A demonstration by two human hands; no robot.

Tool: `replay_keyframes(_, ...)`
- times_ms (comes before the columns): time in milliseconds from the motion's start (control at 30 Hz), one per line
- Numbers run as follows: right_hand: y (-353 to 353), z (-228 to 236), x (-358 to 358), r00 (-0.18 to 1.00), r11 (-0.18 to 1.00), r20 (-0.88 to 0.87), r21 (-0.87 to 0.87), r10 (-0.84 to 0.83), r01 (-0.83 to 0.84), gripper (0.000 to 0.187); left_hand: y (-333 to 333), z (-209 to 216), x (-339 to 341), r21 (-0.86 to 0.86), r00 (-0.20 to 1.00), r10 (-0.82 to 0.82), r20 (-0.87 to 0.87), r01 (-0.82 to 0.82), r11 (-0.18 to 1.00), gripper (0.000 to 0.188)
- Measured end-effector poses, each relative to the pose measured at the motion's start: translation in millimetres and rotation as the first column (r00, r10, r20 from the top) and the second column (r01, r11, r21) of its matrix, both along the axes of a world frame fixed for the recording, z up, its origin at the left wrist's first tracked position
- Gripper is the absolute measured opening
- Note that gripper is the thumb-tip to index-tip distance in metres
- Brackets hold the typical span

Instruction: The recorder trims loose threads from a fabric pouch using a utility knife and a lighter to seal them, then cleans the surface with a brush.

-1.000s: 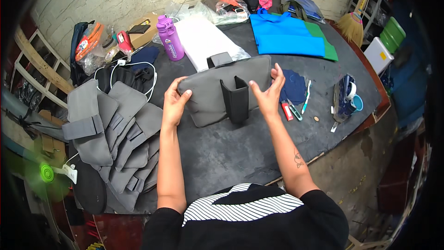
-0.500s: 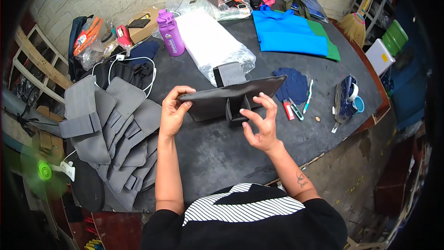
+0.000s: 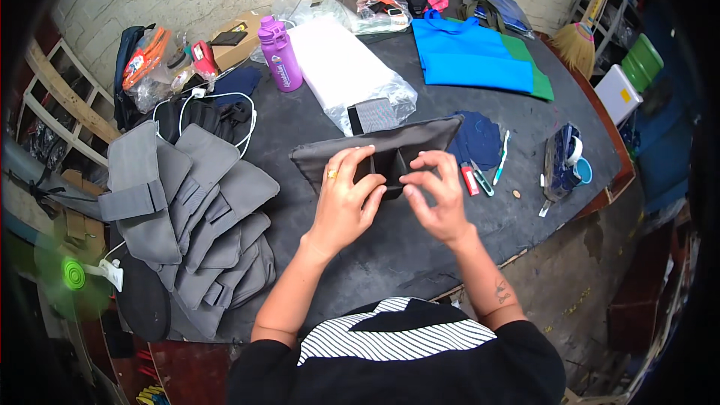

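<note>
A dark grey fabric panel (image 3: 431, 133) stands tilted on the table in front of me, with a small open pocket (image 3: 388, 159) of upright flaps at its middle. My left hand (image 3: 341, 206), a ring on one finger, pinches the pocket's left edge between thumb and fingertips. From the other side my right hand (image 3: 440, 206) pinches its right edge. Behind the panel a grey ribbed strap (image 3: 375, 115) sticks up. At the left lies an overlapping pile of similar grey fabric pieces (image 3: 202, 217) with straps.
Beyond the panel are a white plastic-wrapped stack (image 3: 341, 60), a purple bottle (image 3: 280, 56) and a blue bag (image 3: 472, 52). Navy cloth (image 3: 478, 139), a red cutter (image 3: 469, 180) and a toothbrush (image 3: 502, 157) lie to the right. A small green fan (image 3: 73, 274) spins at the left edge.
My left hand has left the panel's left end and moved right to the pocket. My right hand's fingers have closed in on the pocket's other edge.
</note>
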State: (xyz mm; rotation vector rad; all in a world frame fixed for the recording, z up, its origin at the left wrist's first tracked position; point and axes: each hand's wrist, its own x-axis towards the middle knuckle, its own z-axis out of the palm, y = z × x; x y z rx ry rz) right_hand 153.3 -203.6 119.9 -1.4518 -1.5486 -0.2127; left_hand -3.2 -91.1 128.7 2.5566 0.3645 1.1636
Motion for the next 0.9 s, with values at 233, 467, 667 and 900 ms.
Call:
replay_keyframes(233, 34.7, 88.5, 19.6, 0.839, 0.904, 0.458, -0.42, 0.294, -0.087, 0.012, -13.7, -16.9, 2.3, -0.043, 1.0, 0.01, 0.01, -0.009, 0.999, 0.027)
replay_keyframes(467, 56.6, 99.8, -0.3, 0.488, 0.417, 0.543, -0.839, 0.684, 0.349, 0.02, -7.5, -22.7, 1.4, -0.099, 0.999, 0.001, 0.032, 0.002, 0.995, 0.027)
replay_keyframes(667, 85.0, 53.8, -4.8, 0.347, 0.181, 0.476, -0.761, 0.808, 0.623, 0.042, -9.0, -24.6, 4.1, -0.11, 0.998, -0.016, 0.054, 0.022, 0.994, 0.021)
replay_keyframes(900, 62.7, 93.1, -12.4, 0.278, 0.329, 0.701, -0.598, 0.657, 0.731, 0.077, -0.9, -23.1, 1.6, -0.128, 1.0, 0.008, 0.008, -0.007, 0.992, 0.015)
